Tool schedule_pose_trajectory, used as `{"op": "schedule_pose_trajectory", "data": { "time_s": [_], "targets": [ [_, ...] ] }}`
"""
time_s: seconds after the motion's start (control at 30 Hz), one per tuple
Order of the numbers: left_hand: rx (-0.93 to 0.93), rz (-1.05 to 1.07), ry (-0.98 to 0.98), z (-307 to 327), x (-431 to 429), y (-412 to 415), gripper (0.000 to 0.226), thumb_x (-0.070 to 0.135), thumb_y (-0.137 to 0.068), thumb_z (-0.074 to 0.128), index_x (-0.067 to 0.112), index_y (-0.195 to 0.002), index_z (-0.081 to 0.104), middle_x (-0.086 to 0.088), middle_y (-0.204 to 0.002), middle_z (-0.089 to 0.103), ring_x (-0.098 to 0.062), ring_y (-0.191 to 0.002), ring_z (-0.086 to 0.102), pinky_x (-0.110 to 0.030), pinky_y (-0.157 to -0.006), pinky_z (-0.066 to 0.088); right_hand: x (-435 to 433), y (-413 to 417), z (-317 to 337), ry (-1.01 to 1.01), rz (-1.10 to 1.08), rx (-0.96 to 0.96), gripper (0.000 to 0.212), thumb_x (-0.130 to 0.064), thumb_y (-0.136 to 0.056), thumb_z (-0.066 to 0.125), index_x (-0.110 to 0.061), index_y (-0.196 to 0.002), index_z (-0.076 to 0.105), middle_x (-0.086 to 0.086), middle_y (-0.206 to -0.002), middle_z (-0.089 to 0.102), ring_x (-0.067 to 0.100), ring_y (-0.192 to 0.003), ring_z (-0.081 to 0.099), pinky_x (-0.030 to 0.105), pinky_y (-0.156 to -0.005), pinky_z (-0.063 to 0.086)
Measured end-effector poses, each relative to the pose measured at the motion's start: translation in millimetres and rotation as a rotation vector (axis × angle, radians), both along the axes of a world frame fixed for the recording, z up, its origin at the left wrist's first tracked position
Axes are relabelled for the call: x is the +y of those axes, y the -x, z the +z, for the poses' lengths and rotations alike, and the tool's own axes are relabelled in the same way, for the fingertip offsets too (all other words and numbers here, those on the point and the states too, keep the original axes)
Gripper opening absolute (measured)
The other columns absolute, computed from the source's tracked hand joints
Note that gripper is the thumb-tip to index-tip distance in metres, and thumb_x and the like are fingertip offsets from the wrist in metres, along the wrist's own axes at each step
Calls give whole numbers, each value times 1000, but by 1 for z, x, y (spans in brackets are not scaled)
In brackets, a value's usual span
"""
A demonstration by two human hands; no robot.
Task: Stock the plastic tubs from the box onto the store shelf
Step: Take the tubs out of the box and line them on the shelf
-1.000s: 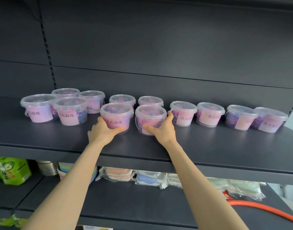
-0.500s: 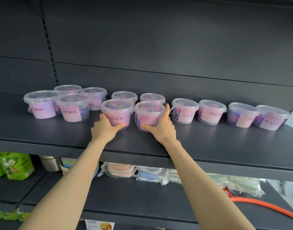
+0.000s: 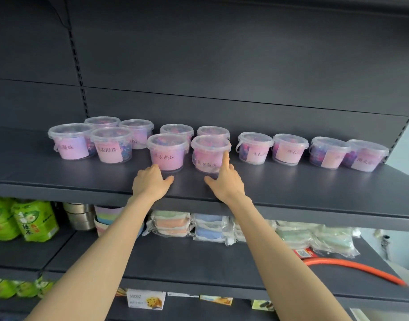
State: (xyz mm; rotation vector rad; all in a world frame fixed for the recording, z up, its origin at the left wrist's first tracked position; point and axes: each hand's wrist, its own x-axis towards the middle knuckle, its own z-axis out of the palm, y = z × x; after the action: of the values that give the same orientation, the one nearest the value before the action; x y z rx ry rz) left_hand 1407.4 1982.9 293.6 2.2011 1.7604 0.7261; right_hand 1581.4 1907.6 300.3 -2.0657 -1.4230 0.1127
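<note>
I see the left tub [image 3: 167, 154] and the right tub [image 3: 205, 154], clear plastic with snap lids, pink labels and coloured beads inside, side by side on the dark upper shelf [image 3: 291, 181]. Half a second ago both hands wrapped them. Now my left hand [image 3: 150, 181] lies relaxed by the left tub's base, and my right hand [image 3: 225, 181] only rests its index finger [image 3: 226, 158] on the right tub. Both tubs stand upright, labels toward me.

dark grey shelf [image 3: 291, 186], bearing twelve lidded plastic tubs [image 3: 166, 154] with pink labels, upright, in two loose rows.
</note>
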Motion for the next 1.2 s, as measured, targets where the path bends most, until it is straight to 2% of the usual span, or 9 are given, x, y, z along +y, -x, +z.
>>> {"op": "schedule_pose_trajectory", "data": {
  "time_s": [0.07, 0.13, 0.27, 0.4, 0.63, 0.77, 0.9, 1.03, 1.2],
  "targets": [
    [-3, -51, -56, -1, -23, 9, 40, 36, -91, 53, 8, -119, 56, -13, -120, 60, -33, -114, 49, -40, -86, 44, -21, 6, 3, -1, 32, -25, 57, -30, -91, 56, -13, -140, 33, 12, -128, 50, 34, -112, 52, 34, -77, 38],
    [-58, -110, -113, 0, -49, 22, 32, 32, -92, 53, 13, -116, 60, -8, -115, 65, -31, -110, 54, -39, -85, 46, -44, 15, 5, -22, 72, -39, 42, -27, -92, 54, -10, -130, 49, 11, -126, 54, 34, -109, 54, 33, -75, 38],
    [-172, -236, -295, 2, -111, 53, 22, 25, -89, 58, 15, -108, 65, -2, -100, 72, -27, -99, 63, -41, -81, 50, -94, 40, -3, -143, 114, -58, 31, -24, -92, 54, -10, -120, 58, 10, -115, 60, 32, -102, 58, 35, -78, 46],
    [-142, -330, -425, -32, -179, 88, 17, 17, -86, 65, 11, -101, 68, -2, -89, 73, -26, -81, 67, -37, -67, 54, -153, 68, -46, -218, 182, -18, 28, -23, -92, 56, -9, -116, 61, 9, -112, 64, 29, -101, 59, 40, -80, 50],
    [-60, -306, -79, -154, -287, 131, 13, 15, -84, 67, 11, -96, 71, 0, -83, 73, -23, -70, 68, -29, -62, 54, -248, 117, -165, 75, 207, 122, 27, -23, -94, 55, -11, -117, 62, 6, -115, 62, 26, -102, 60, 37, -80, 49],
    [-12, -287, 52, -197, -322, 161, 14, 9, -75, 75, 14, -89, 72, 3, -72, 72, -18, -57, 66, -17, -52, 39, -277, 146, -210, 233, 188, 44, 23, -29, -96, 48, -20, -112, 62, 0, -112, 60, 23, -98, 59, 25, -55, 32],
    [-51, -256, 153, -219, -312, 202, 11, 18, -85, 66, 18, -96, 70, 5, -76, 72, -15, -63, 66, -22, -47, 44, -265, 191, -234, 269, 215, 161, 22, -23, -93, 53, -15, -110, 64, 6, -112, 62, 28, -96, 61, 36, -76, 49],
    [-123, -205, 258, -250, -284, 257, 10, 12, -85, 65, 14, -94, 69, 1, -76, 72, -21, -65, 67, -38, -53, 54, -237, 247, -267, 325, 183, 186, 21, -21, -91, 56, -12, -107, 65, 9, -108, 64, 32, -93, 62, 37, -73, 49],
    [-144, -164, 524, -315, -247, 326, 16, 17, -87, 64, 14, -102, 68, 1, -88, 73, -19, -78, 68, -34, -69, 54, -210, 313, -325, 442, 76, 321, 16, -11, -88, 59, -6, -102, 66, 13, -102, 66, 33, -92, 63, 37, -68, 48]
  ]
}}
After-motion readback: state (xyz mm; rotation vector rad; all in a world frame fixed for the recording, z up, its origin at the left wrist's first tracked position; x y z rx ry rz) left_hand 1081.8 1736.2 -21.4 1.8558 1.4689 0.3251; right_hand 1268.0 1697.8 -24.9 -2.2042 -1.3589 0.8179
